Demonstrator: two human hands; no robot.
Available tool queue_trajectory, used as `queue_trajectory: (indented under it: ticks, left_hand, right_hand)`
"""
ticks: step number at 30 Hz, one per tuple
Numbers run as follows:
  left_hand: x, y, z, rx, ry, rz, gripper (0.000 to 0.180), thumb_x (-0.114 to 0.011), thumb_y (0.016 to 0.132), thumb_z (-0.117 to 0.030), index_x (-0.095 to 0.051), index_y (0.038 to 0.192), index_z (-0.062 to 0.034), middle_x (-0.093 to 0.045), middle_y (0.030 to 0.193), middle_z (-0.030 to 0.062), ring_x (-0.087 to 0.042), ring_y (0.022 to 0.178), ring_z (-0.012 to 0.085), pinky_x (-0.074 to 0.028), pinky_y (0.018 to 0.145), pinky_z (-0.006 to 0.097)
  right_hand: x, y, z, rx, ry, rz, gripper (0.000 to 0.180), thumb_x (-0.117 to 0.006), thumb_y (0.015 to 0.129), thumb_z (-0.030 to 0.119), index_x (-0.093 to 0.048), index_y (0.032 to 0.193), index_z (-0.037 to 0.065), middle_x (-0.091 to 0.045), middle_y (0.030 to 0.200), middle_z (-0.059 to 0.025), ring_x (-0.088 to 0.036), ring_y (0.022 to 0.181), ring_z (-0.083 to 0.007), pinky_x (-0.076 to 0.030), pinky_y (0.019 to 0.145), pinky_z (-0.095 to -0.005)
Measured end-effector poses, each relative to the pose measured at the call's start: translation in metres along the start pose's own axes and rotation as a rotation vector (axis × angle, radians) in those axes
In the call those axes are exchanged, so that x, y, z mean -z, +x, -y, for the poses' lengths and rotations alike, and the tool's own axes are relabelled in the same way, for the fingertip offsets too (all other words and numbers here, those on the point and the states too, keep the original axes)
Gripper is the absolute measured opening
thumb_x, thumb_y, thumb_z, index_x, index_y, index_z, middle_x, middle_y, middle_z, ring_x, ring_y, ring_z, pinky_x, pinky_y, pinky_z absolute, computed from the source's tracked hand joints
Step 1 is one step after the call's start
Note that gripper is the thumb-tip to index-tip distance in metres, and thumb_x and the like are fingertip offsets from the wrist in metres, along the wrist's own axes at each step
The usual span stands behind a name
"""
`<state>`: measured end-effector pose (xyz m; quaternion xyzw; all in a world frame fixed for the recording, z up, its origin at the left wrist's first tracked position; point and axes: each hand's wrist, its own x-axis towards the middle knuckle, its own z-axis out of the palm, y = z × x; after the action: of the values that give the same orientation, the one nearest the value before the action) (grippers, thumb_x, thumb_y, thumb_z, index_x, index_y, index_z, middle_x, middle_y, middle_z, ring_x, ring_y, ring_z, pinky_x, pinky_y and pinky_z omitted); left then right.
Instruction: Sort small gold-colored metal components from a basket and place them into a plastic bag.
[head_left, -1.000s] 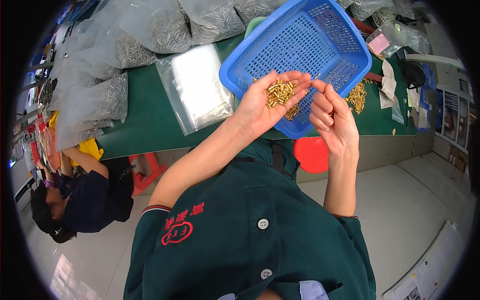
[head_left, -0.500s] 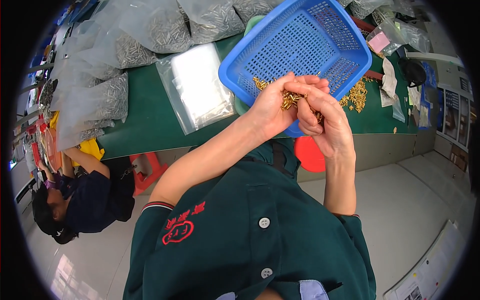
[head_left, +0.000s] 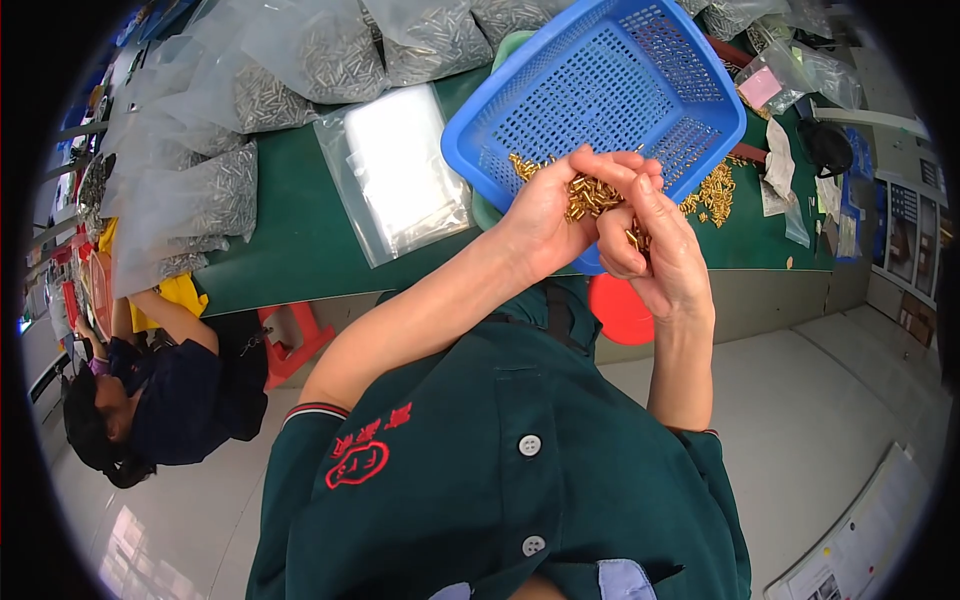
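Note:
My left hand (head_left: pixel 556 205) is cupped, palm up, around a heap of small brass parts (head_left: pixel 589 195) over the near edge of a blue perforated basket (head_left: pixel 600 90). My right hand (head_left: pixel 655 245) is curled against that heap, fingertips pinching among the brass pieces. A few brass parts lie inside the basket near its front rim. More loose brass parts (head_left: pixel 712 193) lie on the green table (head_left: pixel 290 240) to the right of the basket.
A stack of empty clear bags (head_left: pixel 398 170) lies left of the basket. Several clear bags of silver metal parts (head_left: pixel 300 60) crowd the table's far and left side. Another person (head_left: pixel 140 400) sits at the lower left. A red stool (head_left: pixel 620 310) stands under the table.
My left palm was open flat with the brass parts showing; my right hand has moved in against it and both hands have closed together around the heap.

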<state>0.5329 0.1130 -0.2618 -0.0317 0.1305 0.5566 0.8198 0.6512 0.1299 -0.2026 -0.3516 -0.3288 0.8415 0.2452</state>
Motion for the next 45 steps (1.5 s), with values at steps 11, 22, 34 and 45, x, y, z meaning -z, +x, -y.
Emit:
queue_trajectory:
  ticks: [11, 22, 34, 45]
  left_hand:
    - [0.004, -0.004, -0.007, -0.026, -0.097, -0.140, 0.040, -0.028, 0.094, -0.024, -0.047, 0.109, 0.0073, -0.050, 0.115, 0.0195, -0.048, 0.110, 0.0272, -0.039, 0.097, 0.037]
    - [0.010, -0.003, -0.009, -0.044, -0.080, -0.102, 0.038, -0.028, 0.094, -0.021, -0.045, 0.111, 0.0075, -0.047, 0.120, 0.0198, -0.044, 0.113, 0.0270, -0.036, 0.099, 0.037]
    - [0.005, -0.001, -0.001, -0.008, 0.045, -0.120, 0.041, -0.025, 0.094, -0.026, -0.047, 0.111, 0.0038, -0.047, 0.121, 0.0160, -0.045, 0.112, 0.0252, -0.033, 0.098, 0.039]
    - [0.005, 0.000, 0.001, 0.002, 0.012, -0.012, 0.040, -0.028, 0.093, -0.026, -0.048, 0.110, 0.0042, -0.048, 0.119, 0.0167, -0.046, 0.111, 0.0270, -0.034, 0.099, 0.039]
  right_hand:
    - [0.034, 0.003, 0.016, 0.231, 0.323, -0.171, 0.031, -0.043, 0.085, 0.006, -0.045, 0.112, -0.008, -0.054, 0.093, -0.0110, -0.041, 0.062, -0.0097, -0.038, 0.052, -0.0225]
    - [0.018, 0.005, 0.000, 0.122, 0.086, -0.070, 0.028, -0.044, 0.091, 0.016, -0.054, 0.107, -0.004, -0.039, 0.056, 0.0023, -0.025, 0.042, -0.0024, -0.020, 0.038, -0.0171]
    - [0.010, -0.001, 0.007, 0.099, 0.074, -0.036, 0.031, -0.037, 0.091, 0.015, -0.052, 0.109, -0.007, -0.041, 0.058, 0.0008, -0.026, 0.045, -0.0033, -0.021, 0.040, -0.0179]
    - [0.005, -0.001, 0.004, 0.050, 0.013, -0.002, 0.034, -0.038, 0.092, 0.019, -0.050, 0.113, -0.005, -0.041, 0.056, 0.0011, -0.025, 0.044, -0.0034, -0.021, 0.040, -0.0178]
